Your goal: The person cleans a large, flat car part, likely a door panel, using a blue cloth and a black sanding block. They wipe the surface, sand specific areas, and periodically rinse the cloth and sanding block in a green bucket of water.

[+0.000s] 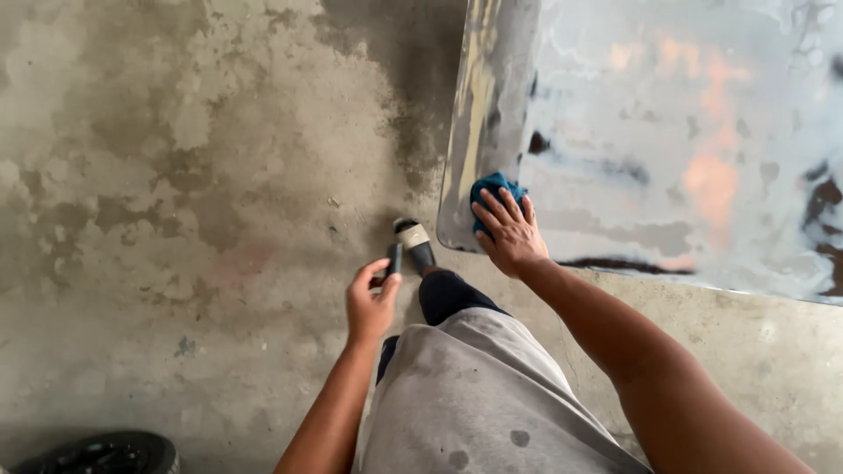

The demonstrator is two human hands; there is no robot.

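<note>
Blue cloth [494,190], bunched into a small wad, lies pinned near the lower left corner of a large sanded metal panel [685,132], a sheet of bare grey with patches of orange primer and dark streaks. Only a fringe of the cloth shows above the fingertips, so its long axis cannot be told; what is visible sits toward the panel's rounded left edge.

Pressing it down is the person's right hand [509,230], laid flat with the fingers spread and pointing up and away from the body, palm on the cloth. The right forearm runs back from the wrist toward the lower right of the frame, nearly straight.

Lower and to the left, the left hand [371,303] is held over the floor, thumb and forefinger pinched on a small dark slim object [394,259] that stands roughly upright; what it is cannot be made out. The left arm rises from the bottom edge, bent slightly inward.

Between the two hands, one foot in a dark sandal with a pale strap [414,239] points up toward the panel's corner, just beside it. Grey stained shorts [474,395] fill the lower middle. Mottled, blotched concrete floor [176,175] spreads to the left, and a black tyre [105,454] peeks in at the bottom left corner, well apart from the hands.
</note>
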